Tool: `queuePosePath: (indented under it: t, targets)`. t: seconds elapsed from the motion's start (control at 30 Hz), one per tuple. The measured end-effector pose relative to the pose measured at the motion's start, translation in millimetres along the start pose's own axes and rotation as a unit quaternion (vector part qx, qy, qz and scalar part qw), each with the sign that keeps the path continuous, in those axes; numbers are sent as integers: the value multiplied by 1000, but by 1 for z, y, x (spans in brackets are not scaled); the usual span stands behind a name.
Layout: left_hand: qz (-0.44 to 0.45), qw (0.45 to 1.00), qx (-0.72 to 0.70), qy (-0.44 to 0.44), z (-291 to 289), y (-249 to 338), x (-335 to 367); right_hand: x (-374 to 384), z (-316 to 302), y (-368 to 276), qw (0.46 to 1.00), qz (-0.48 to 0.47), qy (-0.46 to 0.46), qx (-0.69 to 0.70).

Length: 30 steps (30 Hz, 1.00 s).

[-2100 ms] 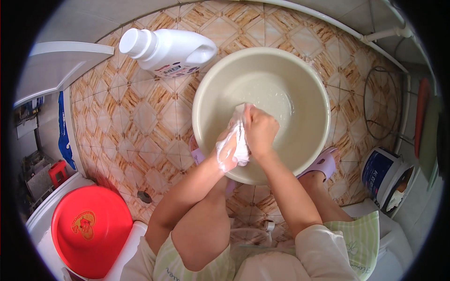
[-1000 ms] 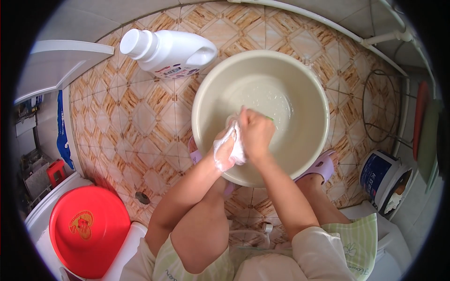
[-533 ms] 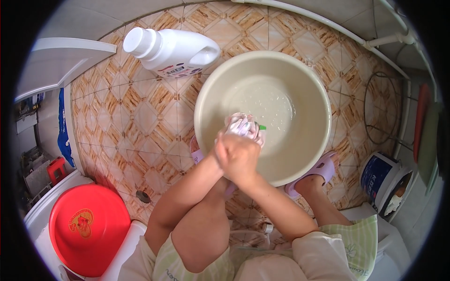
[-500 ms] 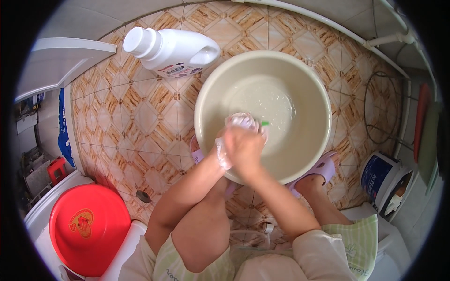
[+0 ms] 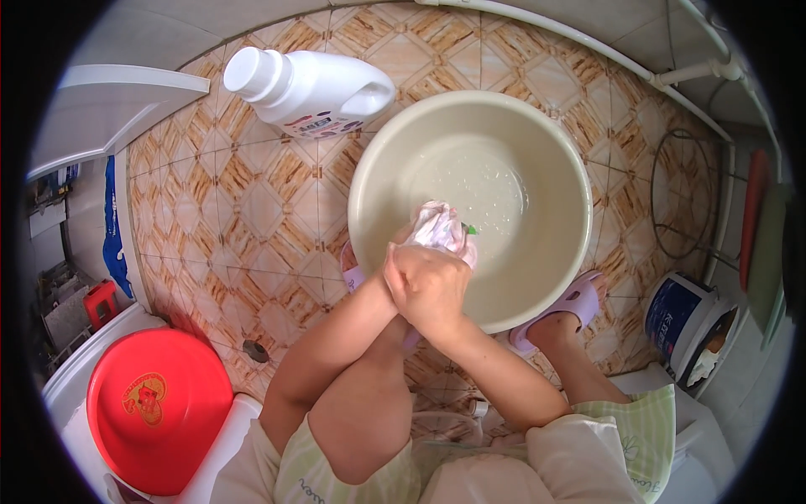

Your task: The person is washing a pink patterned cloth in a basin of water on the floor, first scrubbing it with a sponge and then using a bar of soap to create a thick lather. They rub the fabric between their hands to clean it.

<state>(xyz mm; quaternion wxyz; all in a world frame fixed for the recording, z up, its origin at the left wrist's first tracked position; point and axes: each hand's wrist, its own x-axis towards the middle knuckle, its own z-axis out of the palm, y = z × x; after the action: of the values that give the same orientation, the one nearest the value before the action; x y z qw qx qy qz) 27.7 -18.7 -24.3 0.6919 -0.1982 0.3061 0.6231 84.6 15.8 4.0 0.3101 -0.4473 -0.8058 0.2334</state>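
Over the near left side of a cream plastic basin [image 5: 366, 172], my two hands are pressed close together. A bunched wet cloth [image 5: 438, 225], pale pink and white with a small green part at its right, is gripped between them. My right hand [image 5: 431, 281] lies on top, its fingers curled round the cloth. Beneath and to the left, my left hand [image 5: 398, 256] is closed on the same cloth and partly hidden by the right. Shallow water [image 5: 487, 189] with some suds covers the basin's bottom.
A white detergent bottle [image 5: 323, 88] lies behind the basin's left. A red basin or stool top [image 5: 159, 403] is at lower left. At right stand a blue-and-white bucket [image 5: 676, 315] and a wire hoop [image 5: 655, 193]. My feet in purple slippers [image 5: 558, 315] flank the basin.
My hands have shifted slightly nearer to me and turned. More of the cloth's bunched top shows beyond the fingers, and the end that hung at the left wrist is out of sight.
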Motion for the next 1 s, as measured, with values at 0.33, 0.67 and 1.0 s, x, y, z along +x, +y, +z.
queuePosePath:
  t: [0.33,0.67,1.0]
  targets:
    - [-32,989,-114,-93,-16,-4,14,3,-8,-6,997,0,-23,74]
    - [-9,990,106,87,24,4,-14,22,3,25,960,256,-109,5]
    - [-4,986,19,-165,-8,2,10,15,6,25,976,205,-77,-14]
